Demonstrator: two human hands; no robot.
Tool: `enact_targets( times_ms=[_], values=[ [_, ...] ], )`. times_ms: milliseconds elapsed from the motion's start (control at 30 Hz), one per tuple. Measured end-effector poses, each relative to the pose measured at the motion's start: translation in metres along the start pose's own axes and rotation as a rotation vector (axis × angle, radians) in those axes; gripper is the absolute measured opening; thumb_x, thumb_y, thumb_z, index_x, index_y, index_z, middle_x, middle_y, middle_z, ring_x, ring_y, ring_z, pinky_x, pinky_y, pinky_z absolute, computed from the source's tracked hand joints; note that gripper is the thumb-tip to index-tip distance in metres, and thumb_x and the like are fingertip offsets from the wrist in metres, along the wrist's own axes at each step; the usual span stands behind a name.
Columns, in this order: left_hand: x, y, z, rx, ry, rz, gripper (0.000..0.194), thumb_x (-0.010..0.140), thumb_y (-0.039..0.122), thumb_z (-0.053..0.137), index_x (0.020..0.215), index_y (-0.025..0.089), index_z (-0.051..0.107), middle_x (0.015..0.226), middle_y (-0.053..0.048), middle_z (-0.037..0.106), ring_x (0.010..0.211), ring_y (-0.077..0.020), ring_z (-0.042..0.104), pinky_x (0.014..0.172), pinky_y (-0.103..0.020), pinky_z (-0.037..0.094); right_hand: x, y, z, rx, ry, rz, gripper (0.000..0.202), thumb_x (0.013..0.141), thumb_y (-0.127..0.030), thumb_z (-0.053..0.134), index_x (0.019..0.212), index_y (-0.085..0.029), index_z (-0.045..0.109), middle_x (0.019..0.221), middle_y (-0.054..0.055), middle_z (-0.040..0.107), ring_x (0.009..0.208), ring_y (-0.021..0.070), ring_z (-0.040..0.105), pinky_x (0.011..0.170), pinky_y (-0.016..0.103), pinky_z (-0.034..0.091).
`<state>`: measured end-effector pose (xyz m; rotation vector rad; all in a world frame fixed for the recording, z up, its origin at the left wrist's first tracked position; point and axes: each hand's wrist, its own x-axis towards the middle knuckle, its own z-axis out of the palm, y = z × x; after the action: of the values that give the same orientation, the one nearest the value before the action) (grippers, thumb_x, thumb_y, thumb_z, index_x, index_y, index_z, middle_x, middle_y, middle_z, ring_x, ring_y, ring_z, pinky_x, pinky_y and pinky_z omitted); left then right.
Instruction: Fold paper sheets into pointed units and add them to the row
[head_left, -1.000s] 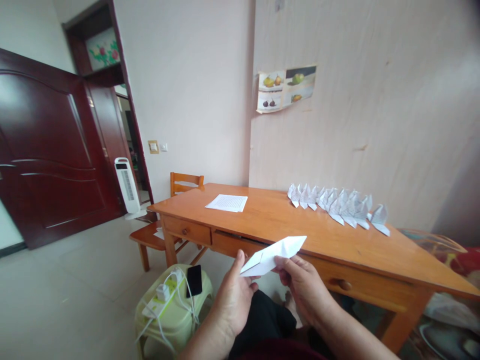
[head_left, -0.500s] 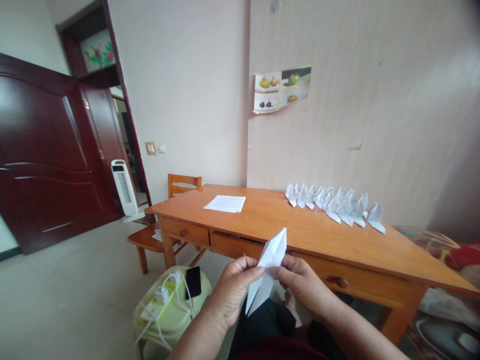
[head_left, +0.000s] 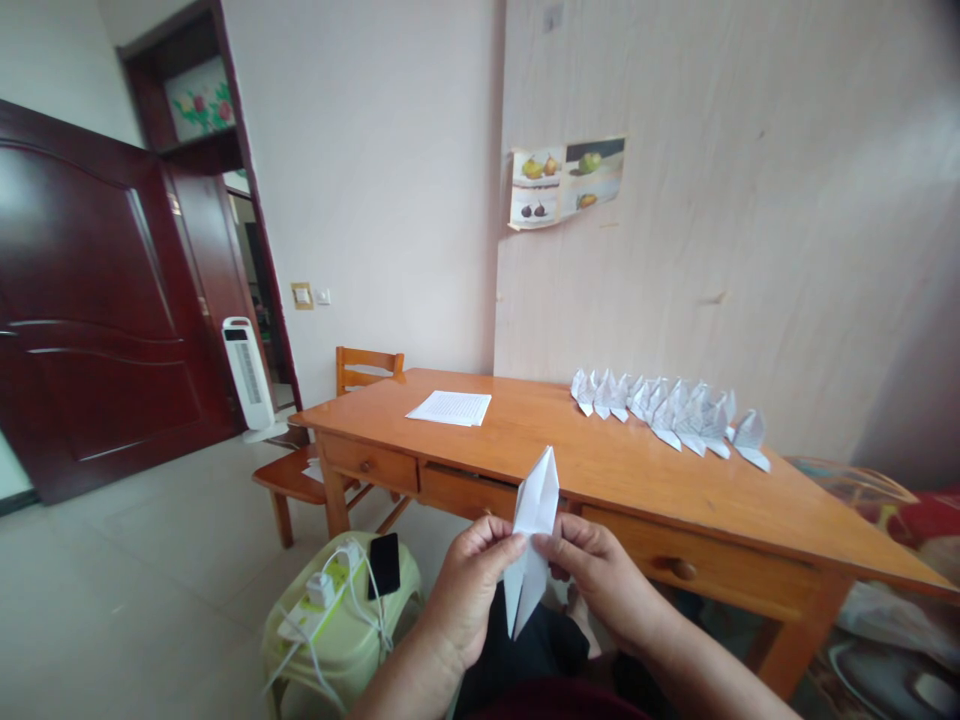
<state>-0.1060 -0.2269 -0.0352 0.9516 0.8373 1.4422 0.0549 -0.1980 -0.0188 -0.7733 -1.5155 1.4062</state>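
My left hand [head_left: 480,572] and right hand [head_left: 596,562] pinch the folded white paper [head_left: 534,515] from either side, thumbs on its middle. I hold it nearly upright above my lap, before the table [head_left: 525,405].

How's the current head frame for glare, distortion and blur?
Head view: pale sheen on the dark red door; wide-angle distortion, right end of the table stretched toward the edge; top-right corner dark. Also in the head view: left hand, right hand and folded paper look fairly sharp, no obvious motion blur; print on the paper sheets too small to read.
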Motion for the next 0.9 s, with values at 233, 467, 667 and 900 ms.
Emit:
enact_targets(
  times_ms=[233,467,667,900],
  values=[
    [0.0,0.0,0.0,-0.016,-0.008,-0.003,0.026,0.074,0.036,0.082,0.085,0.018,0.067,0.081,-0.004,0.068,0.074,-0.0174,0.059,0.073,-0.028,0.044,-0.001,0.003,-0.001,-0.012,-0.022,0.026,0.044,0.08,-0.058,0.072,0.066,-0.019,0.056,0.059,-0.004,0.046,0.055,0.0111,0.036,0.056,0.027,0.025],
    [0.001,-0.004,0.0,0.028,0.029,0.045,0.025,0.079,0.036,0.078,0.086,0.018,0.061,0.079,-0.002,0.064,0.072,-0.0153,0.056,0.069,-0.027,0.043,-0.001,0.006,0.005,0.021,0.068,0.024,0.041,0.078,-0.056,0.075,0.073,-0.02,0.057,0.06,-0.003,0.053,0.054,0.0112,0.043,0.054,0.027,0.031],
    [0.0,-0.001,0.002,0.018,0.064,0.092,0.033,0.076,0.031,0.08,0.093,0.022,0.053,0.082,0.001,0.063,0.071,-0.015,0.057,0.068,-0.026,0.043,0.0,0.01,0.008,0.086,0.149,-0.027,0.042,0.073,-0.049,0.081,0.089,-0.023,0.052,0.066,-0.004,0.057,0.055,0.0114,0.048,0.053,0.025,0.037],
    [-0.001,0.0,0.001,0.056,0.018,0.113,0.028,0.079,0.027,0.075,0.096,0.022,0.053,0.086,-0.001,0.066,0.075,-0.016,0.059,0.07,-0.027,0.044,0.0,0.021,0.001,0.091,0.131,-0.075,0.036,0.082,-0.042,0.075,0.1,-0.025,0.048,0.078,-0.002,0.063,0.062,0.0138,0.056,0.06,0.028,0.044]
  ],
)
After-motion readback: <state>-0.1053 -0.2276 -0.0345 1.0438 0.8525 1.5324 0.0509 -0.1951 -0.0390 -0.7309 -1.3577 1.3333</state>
